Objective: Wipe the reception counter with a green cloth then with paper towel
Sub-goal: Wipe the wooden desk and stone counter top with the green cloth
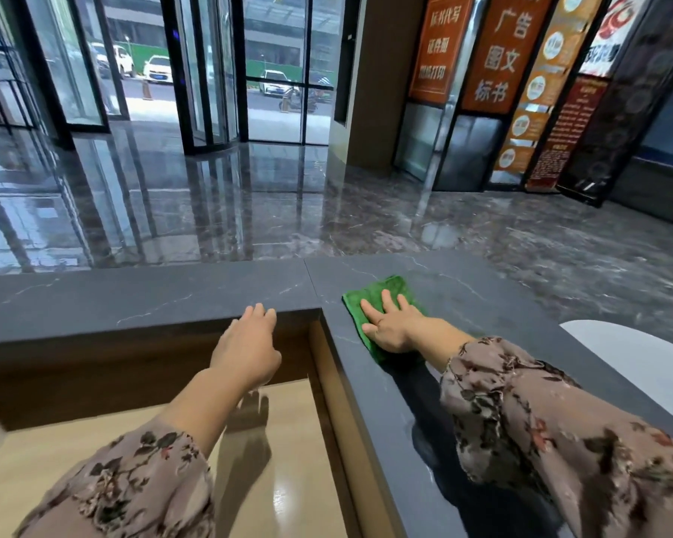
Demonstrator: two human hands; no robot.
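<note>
Early on: right hand (pixel 391 324) presses flat, fingers straight, on green cloth (pixel 381 304) at counter (pixel 152 300) corner; left hand (pixel 249 343) relaxed, holding nothing; paper towel pass not started

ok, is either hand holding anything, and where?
Nothing gripped. Right hand presses flat on the green cloth, near half; left hand sits empty at the counter edge.

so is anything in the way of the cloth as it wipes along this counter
Nothing visible. The right hand presses flat on the green cloth, and the dark counter around it shows no objects. A white rounded object shows further right, apart from the cloth.
</note>
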